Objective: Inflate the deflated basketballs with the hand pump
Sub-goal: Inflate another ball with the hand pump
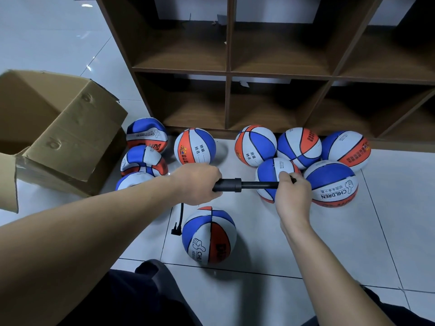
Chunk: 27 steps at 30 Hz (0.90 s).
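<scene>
On the pale tiled floor [353, 243] in front of you, your two hands hold a black hand pump [237, 184] level above the balls. Your left hand [200, 184] is curled tight round the thicker barrel at the pump's left end, and your right hand [293, 191] is wrapped round the handle at the right end, with the thinner rod showing between the two hands. A short black hose [179, 220] hangs from the barrel end and its tip lies on the floor just left of the nearest ball [208, 236], a blue, white and orange basketball that sits near you, below the pump; whether the hose tip touches that ball you cannot tell. Farther off, a cluster of five round balls [301, 156] lies to the right against the foot of a brown wooden shelf unit [270, 74], one of them partly hidden behind your right hand. One more round ball [195, 147] sits alone just beyond your left hand. To the far left, three dented, limp balls [144, 147] are bunched together beside an open cardboard box [66, 128], the nearest partly covered by your left forearm.
</scene>
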Each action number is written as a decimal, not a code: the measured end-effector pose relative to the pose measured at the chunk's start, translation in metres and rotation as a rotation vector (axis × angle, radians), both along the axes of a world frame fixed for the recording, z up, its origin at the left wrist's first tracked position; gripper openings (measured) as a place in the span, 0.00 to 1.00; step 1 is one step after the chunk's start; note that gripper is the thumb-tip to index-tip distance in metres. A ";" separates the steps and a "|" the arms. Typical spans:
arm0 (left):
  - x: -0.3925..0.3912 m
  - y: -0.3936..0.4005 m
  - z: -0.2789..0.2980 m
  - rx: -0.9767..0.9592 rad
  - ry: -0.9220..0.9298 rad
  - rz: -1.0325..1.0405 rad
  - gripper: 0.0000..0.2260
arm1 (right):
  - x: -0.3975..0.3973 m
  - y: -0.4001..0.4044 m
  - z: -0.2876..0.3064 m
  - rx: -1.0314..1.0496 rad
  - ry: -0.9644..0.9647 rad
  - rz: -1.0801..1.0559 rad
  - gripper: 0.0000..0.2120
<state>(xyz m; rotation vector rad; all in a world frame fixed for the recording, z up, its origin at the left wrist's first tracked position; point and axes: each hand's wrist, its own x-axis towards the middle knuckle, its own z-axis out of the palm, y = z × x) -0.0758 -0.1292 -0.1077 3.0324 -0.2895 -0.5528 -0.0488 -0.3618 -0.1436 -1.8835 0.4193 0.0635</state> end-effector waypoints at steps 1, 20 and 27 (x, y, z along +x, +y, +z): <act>0.000 -0.001 0.000 -0.002 0.003 -0.001 0.12 | -0.002 0.003 -0.001 -0.007 0.007 0.013 0.16; -0.001 -0.015 0.001 -0.040 -0.018 -0.058 0.11 | -0.033 0.041 0.002 -0.027 -0.039 0.191 0.19; 0.001 -0.016 0.002 -0.056 -0.022 -0.061 0.12 | -0.024 0.033 0.001 -0.030 -0.030 0.233 0.19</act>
